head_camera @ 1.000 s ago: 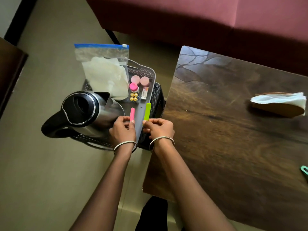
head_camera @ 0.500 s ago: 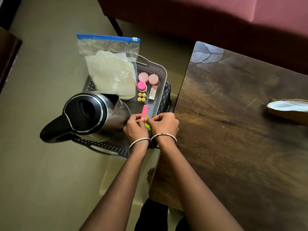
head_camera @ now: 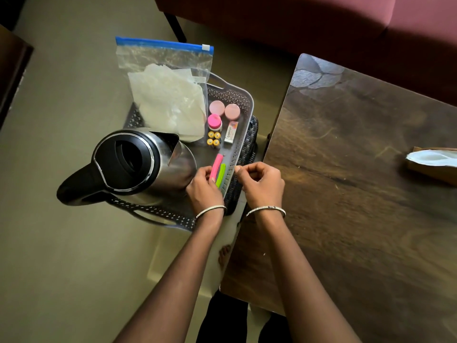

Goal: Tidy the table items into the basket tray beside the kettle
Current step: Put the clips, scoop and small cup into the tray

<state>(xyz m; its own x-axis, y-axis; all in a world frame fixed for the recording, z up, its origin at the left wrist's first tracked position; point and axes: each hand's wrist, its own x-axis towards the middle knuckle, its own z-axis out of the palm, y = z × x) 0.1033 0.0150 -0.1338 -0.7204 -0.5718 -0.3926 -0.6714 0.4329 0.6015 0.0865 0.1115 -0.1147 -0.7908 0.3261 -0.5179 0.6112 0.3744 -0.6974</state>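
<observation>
The grey basket tray stands on a dark woven stool left of the table, with the steel kettle in its near left part. A pink highlighter and a green highlighter lie side by side along the tray's right wall. My left hand holds the near end of the pink highlighter. My right hand hovers at the tray's right rim with curled fingers, thumb and forefinger pinched together, and nothing shows in it.
Further back the tray holds a zip bag of white sheets, two pink round lids, a pink-capped bottle, yellow batteries and an eraser box. The wooden table carries a tissue holder. A maroon sofa stands behind.
Both highlighters went from upright in my hands to lying in the tray. My right hand let go of the green one and drew back to the rim.
</observation>
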